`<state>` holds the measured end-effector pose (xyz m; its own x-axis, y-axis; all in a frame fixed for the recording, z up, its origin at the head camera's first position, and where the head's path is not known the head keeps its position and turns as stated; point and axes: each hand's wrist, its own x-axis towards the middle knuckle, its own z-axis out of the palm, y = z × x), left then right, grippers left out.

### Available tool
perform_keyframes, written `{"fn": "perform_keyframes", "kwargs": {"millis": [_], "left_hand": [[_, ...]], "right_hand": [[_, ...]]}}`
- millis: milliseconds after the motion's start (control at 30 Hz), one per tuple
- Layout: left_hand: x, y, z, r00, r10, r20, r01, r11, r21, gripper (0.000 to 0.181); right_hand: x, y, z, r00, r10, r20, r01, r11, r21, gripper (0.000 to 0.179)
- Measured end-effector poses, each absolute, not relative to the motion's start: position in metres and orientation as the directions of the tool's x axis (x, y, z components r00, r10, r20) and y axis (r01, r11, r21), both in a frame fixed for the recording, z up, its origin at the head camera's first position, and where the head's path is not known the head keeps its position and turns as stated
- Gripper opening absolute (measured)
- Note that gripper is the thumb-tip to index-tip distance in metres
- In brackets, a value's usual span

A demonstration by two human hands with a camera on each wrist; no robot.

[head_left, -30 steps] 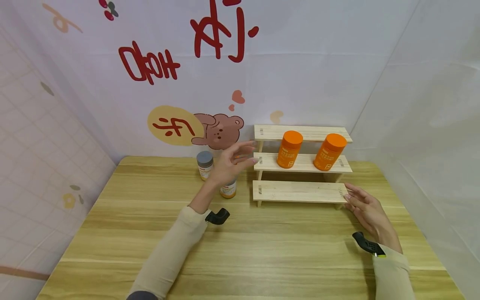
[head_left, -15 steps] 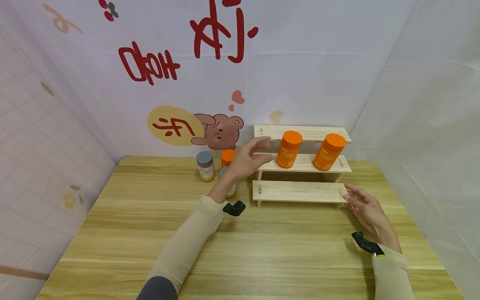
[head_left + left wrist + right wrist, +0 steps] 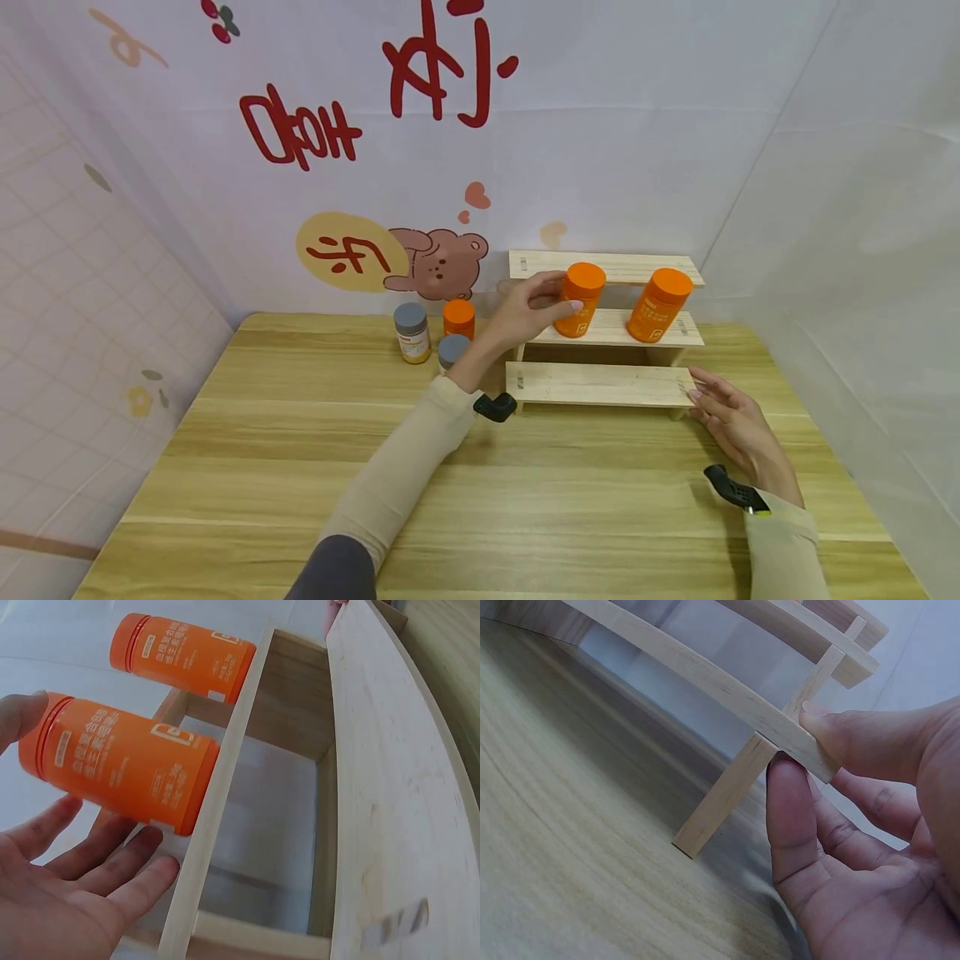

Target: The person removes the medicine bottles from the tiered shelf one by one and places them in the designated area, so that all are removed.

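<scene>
Two orange bottles with orange caps stand on the middle tier of a stepped wooden display rack (image 3: 600, 383). My left hand (image 3: 528, 310) reaches around the left bottle (image 3: 579, 302). In the left wrist view its thumb lies by the cap, and its loosely bent fingers (image 3: 97, 877) spread on the other side, with a gap between palm and bottle. The right bottle (image 3: 660, 305) stands apart from the hand. My right hand (image 3: 738, 425) pinches the right end of the rack's lowest board (image 3: 727, 694) between thumb and fingers.
Left of the rack, on the wooden table (image 3: 300, 467), stand a grey-capped bottle (image 3: 412, 333), another grey-capped bottle (image 3: 453, 350) partly behind my left forearm, and an orange-capped bottle (image 3: 458, 319). A printed white cloth (image 3: 637, 150) hangs behind the rack.
My left hand has moved right, from beside the rack's left end to around the left orange bottle. My right hand has stayed at the lowest board's end. The bottles have not moved.
</scene>
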<state>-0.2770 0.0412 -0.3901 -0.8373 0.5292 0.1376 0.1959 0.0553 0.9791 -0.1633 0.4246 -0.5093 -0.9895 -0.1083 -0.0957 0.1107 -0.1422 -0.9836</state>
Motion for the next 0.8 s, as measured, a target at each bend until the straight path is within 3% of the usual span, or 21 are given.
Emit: {"fn": "perform_keyframes", "kwargs": {"millis": [300, 500, 800], "left_hand": [[-0.28, 0.058, -0.389, -0.846, 0.514, 0.139, 0.198, 0.062, 0.978, 0.058], [-0.279, 0.065, -0.39, -0.883, 0.455, 0.115, 0.156, 0.053, 0.986, 0.052], [-0.278, 0.07, -0.393, -0.899, 0.418, 0.127, 0.154, 0.032, 0.988, 0.056]], "right_hand": [[-0.164, 0.426, -0.512, -0.989, -0.109, -0.103, 0.118, -0.144, -0.983, 0.057], [-0.164, 0.425, -0.51, -0.989, -0.102, -0.108, 0.123, -0.157, -0.98, 0.06], [-0.164, 0.424, -0.51, -0.99, -0.089, -0.112, 0.124, -0.138, -0.983, 0.06]]}}
